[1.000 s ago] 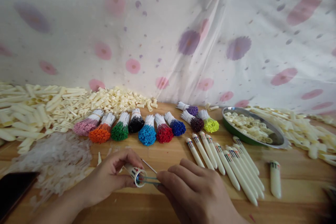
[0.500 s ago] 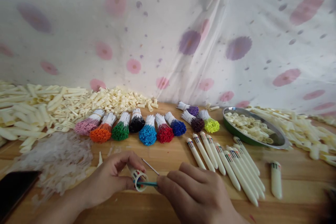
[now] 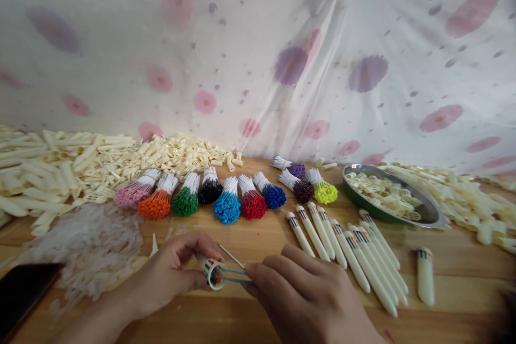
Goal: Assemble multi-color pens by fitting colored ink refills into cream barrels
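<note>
My left hand [image 3: 177,263] is closed around a short cream pen barrel [image 3: 212,273], its open end turned toward the right. Dark, red and blue marks show in the slots of its wall, and small coloured pieces sit inside. In my right hand [image 3: 298,295] are light-blue tweezers [image 3: 237,272], whose two prongs are spread at the barrel's mouth. A thin whitish rod [image 3: 231,256] slants between my left fingertips and my right hand; which hand holds it I cannot tell. Behind my hands, a light-blue bundle of refills [image 3: 226,204] and a red bundle [image 3: 252,201] lie on the table.
Several finished-looking multicolour pens [image 3: 358,263] lie at the right, with a short pen part [image 3: 424,277] beyond them. An oval metal dish [image 3: 433,220] holds cream parts. Cream pieces [image 3: 80,166] are heaped at the left, near clear plastic bits [image 3: 92,242] and a black phone-like slab [image 3: 26,293].
The tweezers' prongs have come apart from each other and drawn back slightly to the right. My left hand keeps the barrel in nearly the same spot.
</note>
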{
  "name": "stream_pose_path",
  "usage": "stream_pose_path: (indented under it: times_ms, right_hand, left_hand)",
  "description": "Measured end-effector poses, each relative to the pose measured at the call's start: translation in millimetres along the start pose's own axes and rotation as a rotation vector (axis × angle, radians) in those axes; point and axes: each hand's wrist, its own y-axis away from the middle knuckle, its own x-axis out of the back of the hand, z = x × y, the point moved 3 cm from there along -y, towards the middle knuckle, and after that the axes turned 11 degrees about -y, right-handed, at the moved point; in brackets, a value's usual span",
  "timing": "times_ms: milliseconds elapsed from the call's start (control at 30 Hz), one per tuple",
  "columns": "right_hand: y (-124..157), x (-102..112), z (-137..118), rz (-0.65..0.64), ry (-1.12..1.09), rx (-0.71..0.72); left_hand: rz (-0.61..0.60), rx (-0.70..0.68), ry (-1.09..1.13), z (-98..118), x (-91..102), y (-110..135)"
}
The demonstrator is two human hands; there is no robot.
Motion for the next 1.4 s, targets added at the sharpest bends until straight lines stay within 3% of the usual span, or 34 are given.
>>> stream_pose_path:
  times_ms: [267,467,600,867,1000,1133,1300,1400]
  right_hand:
    - [1,-5,0,-0.025,0.032,-0.042]
    - [8,-18,5,0.128,0.04,-0.066]
    - [11,-19,7,0.153,0.008,-0.127]
    - [6,-8,17,-0.081,-0.257,-0.624]
    - [5,-6,21,-0.164,-0.276,-0.714]
    - [1,7,19,-0.195,-0.204,-0.57]
    - [-6,23,7,-0.203,-0.05,-0.094]
    - [-8,25,1,-0.22,-0.006,0.036]
  left_hand:
    - [0.031,0.005,-0.079,1,0.1,-2]
    - [0.102,-0.021,-0.168,5,-0.5,-1]
    - [0.15,-0.052,-0.213,7,-0.7,-1]
    - [0.363,-0.259,-0.531,17,0.9,5]
    - [0.367,-0.225,-0.53,17,2.2,3]
    - [0.191,-0.037,-0.36,12,1.7,-1]
    - [0.037,0.113,-0.248,10,0.3,0]
    - [0.006,0.133,-0.185,10,-0.5,1]
